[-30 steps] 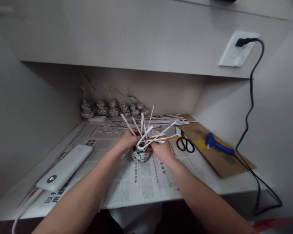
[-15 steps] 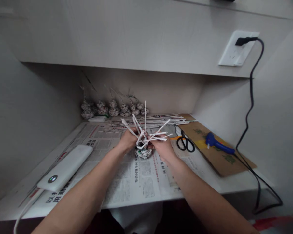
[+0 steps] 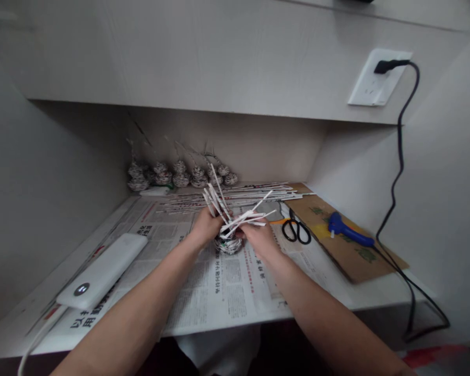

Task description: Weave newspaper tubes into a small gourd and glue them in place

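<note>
A small round gourd shape woven from rolled newspaper (image 3: 228,245) stands on the newspaper sheets in front of me. White paper strips (image 3: 218,202) stick up and out from its top. On its left side my left hand (image 3: 207,225) is closed around some of the strips at their base. My right hand (image 3: 259,235) grips the other side, its fingers closed on strips that fan out to the right. My fingertips are partly hidden behind the strips and the weave.
Several finished woven gourds (image 3: 180,175) line the back wall. Long paper sticks (image 3: 235,197) lie before them. Black-handled scissors (image 3: 296,231) and a blue glue gun (image 3: 350,231) on cardboard (image 3: 348,266) are at right, with a black cord. A white power bank (image 3: 104,271) lies at left.
The upright strips have been drawn together and lean left toward my left hand. Some strips on the right have shifted and lie flatter across the top. Both hands stay at the gourd.
</note>
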Demonstrator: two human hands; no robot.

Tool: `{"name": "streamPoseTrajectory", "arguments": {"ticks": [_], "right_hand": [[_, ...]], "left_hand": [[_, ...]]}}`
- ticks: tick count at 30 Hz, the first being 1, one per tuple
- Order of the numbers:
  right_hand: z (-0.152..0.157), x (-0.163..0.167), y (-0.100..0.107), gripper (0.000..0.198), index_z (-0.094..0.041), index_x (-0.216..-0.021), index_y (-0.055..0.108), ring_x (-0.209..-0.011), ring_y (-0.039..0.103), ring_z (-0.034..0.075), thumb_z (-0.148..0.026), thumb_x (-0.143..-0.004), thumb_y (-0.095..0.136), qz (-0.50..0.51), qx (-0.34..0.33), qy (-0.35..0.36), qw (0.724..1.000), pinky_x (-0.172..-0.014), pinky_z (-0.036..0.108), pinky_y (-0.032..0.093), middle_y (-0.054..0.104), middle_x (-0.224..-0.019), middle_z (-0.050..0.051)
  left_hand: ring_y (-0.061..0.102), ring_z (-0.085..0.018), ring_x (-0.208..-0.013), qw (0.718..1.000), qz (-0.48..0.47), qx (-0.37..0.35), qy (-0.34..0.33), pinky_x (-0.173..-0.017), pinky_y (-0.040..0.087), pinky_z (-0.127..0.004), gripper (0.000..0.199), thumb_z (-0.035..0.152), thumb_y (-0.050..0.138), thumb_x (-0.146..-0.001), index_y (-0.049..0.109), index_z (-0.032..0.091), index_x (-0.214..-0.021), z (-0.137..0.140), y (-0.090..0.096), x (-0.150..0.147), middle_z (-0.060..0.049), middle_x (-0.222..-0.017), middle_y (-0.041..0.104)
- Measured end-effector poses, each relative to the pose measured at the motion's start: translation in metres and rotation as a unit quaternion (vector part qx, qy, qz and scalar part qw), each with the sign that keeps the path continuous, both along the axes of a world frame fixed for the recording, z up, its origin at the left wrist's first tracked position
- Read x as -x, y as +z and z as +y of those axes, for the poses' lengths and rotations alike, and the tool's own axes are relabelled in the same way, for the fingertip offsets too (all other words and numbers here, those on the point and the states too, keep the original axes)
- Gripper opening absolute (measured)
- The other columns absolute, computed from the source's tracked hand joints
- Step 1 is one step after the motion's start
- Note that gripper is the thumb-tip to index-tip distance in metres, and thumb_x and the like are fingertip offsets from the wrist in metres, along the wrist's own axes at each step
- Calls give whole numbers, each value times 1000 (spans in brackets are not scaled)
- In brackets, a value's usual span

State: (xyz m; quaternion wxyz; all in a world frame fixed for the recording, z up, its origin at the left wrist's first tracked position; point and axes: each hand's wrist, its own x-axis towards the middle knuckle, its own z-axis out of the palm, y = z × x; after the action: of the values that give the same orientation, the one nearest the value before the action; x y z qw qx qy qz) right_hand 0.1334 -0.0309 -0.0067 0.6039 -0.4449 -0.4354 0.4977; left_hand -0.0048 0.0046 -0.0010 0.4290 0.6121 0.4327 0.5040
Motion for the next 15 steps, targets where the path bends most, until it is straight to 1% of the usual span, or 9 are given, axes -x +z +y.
{"name": "streamPoseTrajectory", "arguments": {"ticks": [3,6,10,15], "right_hand": [[-1,0,0,21,-20,-71,57,-56,61,15,-34,-63,71,-4,-13,-4,1000,-53,26,53,64,-63,-4],[-2,1,-1,20,-20,-68,56,-56,60,14,-33,-63,71,-3,-24,-8,1000,-53,26,54,62,-62,-4],[-1,1,-2,20,-21,-67,54,-57,60,14,-32,-64,71,-6,-28,-4,1000,-53,26,55,61,-63,-4],[0,-1,-4,20,-21,-69,55,-56,60,14,-31,-64,71,-8,-21,3,1000,-50,26,54,62,-64,-4]], "left_hand": [[60,-16,-65,1000,2,0,-6,-63,47,-26,29,39,71,-64,66,14,-77,0,1,1,-3,-72,68],[60,-16,-65,1000,-19,21,-12,-62,48,-26,33,42,72,-63,66,13,-78,0,1,2,-4,-73,68],[57,-15,-60,999,-29,36,-20,-57,45,-26,35,43,74,-60,65,13,-76,0,5,5,-4,-71,68],[56,-14,-58,996,-11,39,-74,-57,45,-26,32,37,79,-55,67,13,-72,-4,17,8,-4,-67,66]]}}
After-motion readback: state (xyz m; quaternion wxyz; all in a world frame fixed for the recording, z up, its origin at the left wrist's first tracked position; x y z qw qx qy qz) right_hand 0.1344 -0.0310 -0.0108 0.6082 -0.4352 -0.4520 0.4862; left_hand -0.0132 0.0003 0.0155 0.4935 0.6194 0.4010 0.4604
